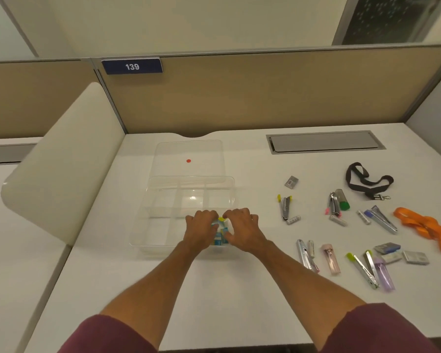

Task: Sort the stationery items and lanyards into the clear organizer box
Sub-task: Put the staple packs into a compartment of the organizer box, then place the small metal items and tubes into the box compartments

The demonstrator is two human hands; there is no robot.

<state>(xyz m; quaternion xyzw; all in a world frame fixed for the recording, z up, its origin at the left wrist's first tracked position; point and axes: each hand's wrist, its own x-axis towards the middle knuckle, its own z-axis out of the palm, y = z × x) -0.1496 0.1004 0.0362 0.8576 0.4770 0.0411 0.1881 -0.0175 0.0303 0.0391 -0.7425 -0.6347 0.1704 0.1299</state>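
A black lanyard (367, 180) and an orange lanyard (425, 226) make two, with one clear organizer box (158, 225) and one lid (189, 149). At least five staplers (285, 207), four batteries (293, 220), four small flat boxes (416, 257) and three capped cases (330, 258) can be counted. The small blocks (220, 234) inside the box are too bunched to count.

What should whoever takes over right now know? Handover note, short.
Left hand and right hand grip one bundle of blue-white blocks in the near-right part of the organizer box; set down or not, cannot tell.
Done: lid off, behind the box; nothing else visible inside.
Left: black lanyard, orange lanyard, staplers, batteries, small cases, all on the table at right.
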